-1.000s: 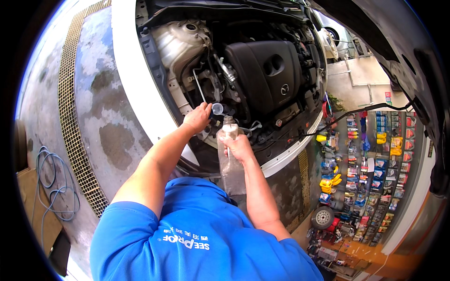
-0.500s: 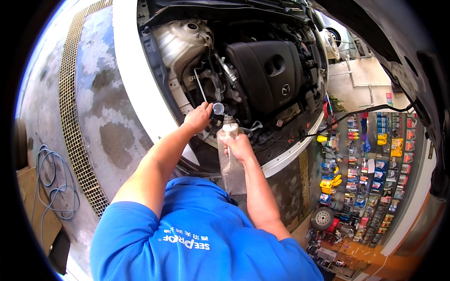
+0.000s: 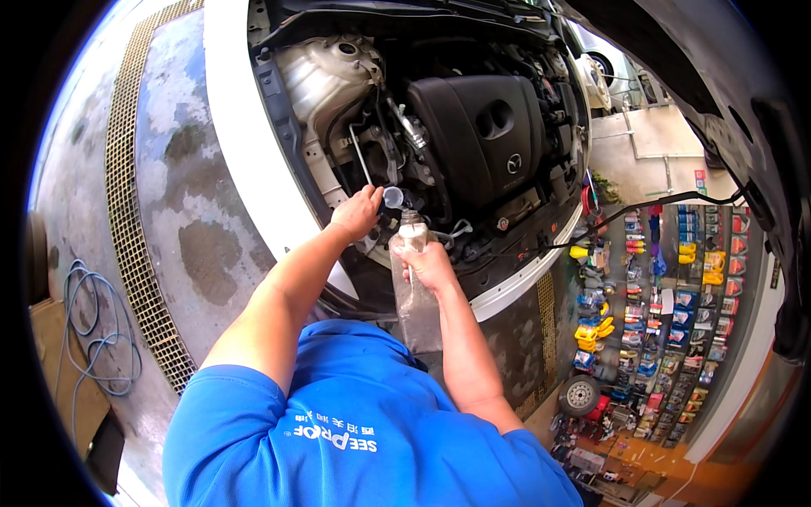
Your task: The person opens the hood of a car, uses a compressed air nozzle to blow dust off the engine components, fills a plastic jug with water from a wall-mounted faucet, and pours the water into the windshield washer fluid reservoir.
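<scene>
Over the front left corner of an open engine bay [image 3: 384,144], my left hand [image 3: 358,213] has its fingers closed at the edge of a small translucent round funnel [image 3: 393,198]. A thin metal rod [image 3: 361,155] runs down toward the same fingertips; whether they touch it I cannot tell. My right hand [image 3: 428,264] is wrapped around the upper part of a large clear plastic bottle [image 3: 417,317]. The bottle's neck points at the funnel, very close to it, and its base hangs toward my body. The liquid level in the bottle is not plain.
A black engine cover [image 3: 477,118] fills the bay's middle. The raised hood [image 3: 726,127] hangs at the right. Shelves of bottles and cans [image 3: 650,321] and a wheel [image 3: 580,395] stand at the right. At the left are a floor grate [image 3: 135,237] and a coiled blue hose [image 3: 106,338].
Almost nothing differs. The bottle in my right hand has shifted very slightly left; my left hand and the funnel have stayed in place.
</scene>
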`<action>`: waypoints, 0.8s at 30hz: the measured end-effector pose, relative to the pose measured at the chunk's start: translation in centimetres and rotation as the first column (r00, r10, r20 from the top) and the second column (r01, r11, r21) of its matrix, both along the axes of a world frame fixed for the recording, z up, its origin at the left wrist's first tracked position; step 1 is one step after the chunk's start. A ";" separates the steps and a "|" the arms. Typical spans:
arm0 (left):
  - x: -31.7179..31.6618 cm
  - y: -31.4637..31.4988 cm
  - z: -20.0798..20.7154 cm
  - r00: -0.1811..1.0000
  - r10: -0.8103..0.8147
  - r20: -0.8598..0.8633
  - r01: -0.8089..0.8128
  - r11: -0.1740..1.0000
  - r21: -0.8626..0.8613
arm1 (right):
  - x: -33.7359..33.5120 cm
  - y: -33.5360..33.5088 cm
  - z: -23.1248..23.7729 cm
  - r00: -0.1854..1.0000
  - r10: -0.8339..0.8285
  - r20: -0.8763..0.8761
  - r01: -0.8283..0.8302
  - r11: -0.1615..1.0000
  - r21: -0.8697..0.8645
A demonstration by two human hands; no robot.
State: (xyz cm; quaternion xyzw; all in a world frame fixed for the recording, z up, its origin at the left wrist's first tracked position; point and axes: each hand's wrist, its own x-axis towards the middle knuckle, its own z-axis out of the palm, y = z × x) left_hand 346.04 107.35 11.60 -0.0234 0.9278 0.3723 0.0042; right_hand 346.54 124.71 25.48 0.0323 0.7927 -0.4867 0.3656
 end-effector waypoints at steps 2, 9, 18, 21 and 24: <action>0.0 0.0 -0.2 1.000 0.007 -0.001 -0.007 1.000 0.004 | 0.0 0.0 -0.1 1.000 0.002 0.002 -0.002 1.000 0.000; 0.0 0.0 0.0 1.000 0.002 0.007 -0.002 1.000 0.002 | -0.2 0.2 -0.4 0.999 0.032 -0.005 -0.032 0.999 -0.039; 0.0 0.0 0.2 1.000 -0.002 0.009 0.002 1.000 -0.006 | -0.1 0.0 -0.1 1.000 0.026 -0.010 -0.026 0.999 -0.025; 0.1 0.0 0.3 1.000 -0.002 0.010 0.002 1.000 -0.006 | 0.0 -0.2 -0.1 1.000 0.009 -0.017 -0.009 0.999 -0.037; 0.1 0.0 0.4 1.000 -0.003 0.013 0.003 1.000 -0.004 | 0.0 -0.2 -0.1 1.000 0.014 -0.015 -0.014 0.999 -0.038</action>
